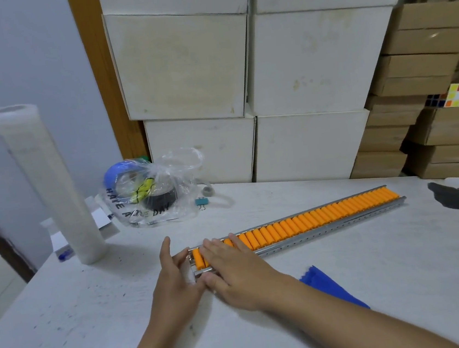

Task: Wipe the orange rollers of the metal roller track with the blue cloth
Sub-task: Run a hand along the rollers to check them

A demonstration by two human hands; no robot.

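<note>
Fingers [217, 249] of the right hand [234, 273] lie flat and spread across the near-end orange rollers [313, 218], gripping nothing; thumb tucked under the near rail. Left hand [174, 277] butts against the end of the metal roller track [329, 231], fingers loosely extended, touching the end cap, not clamped. Looks like both hands are squaring or steadying the track before any wiping; my read, not certain.

Blue cloth [333, 288] sits on the desk [378, 285] just beside the right forearm, partly hidden by it, untouched. So wiping not started by the look of it.

Track runs diagonally, near-left to far-right, flat on the desk.

Desk top is white, scuffed, speckled with dark marks; larger black stain [451, 197] past the far end of the track. At left: tall film roll [49, 188] standing upright, clear plastic bag [153, 191] with tape inside. Behind: stacked white boxes [241, 86], brown cartons [424, 65] at right, puzzle cube [454, 95] on them.
</note>
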